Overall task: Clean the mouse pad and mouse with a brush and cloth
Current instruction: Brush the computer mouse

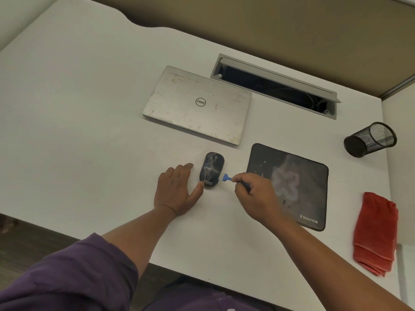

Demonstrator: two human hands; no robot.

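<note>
A black mouse (212, 168) smeared with pale dust lies on the white desk (89, 131), left of the mouse pad. My left hand (176, 190) rests flat beside it, thumb and index finger touching the mouse's left side and near end. My right hand (254, 196) pinches a small blue brush (225, 177), its tip right beside the mouse's right edge. The dark mouse pad (298, 176), dusty with a pale flower print, lies partly under my right hand. A folded red cloth (376, 232) lies on the desk to the pad's right.
A closed silver laptop (197, 104) lies behind the mouse. An open cable slot (276, 86) is sunk into the desk behind it. A black mesh pen cup (370, 139) lies on its side at the far right. The desk's near edge runs under my forearms.
</note>
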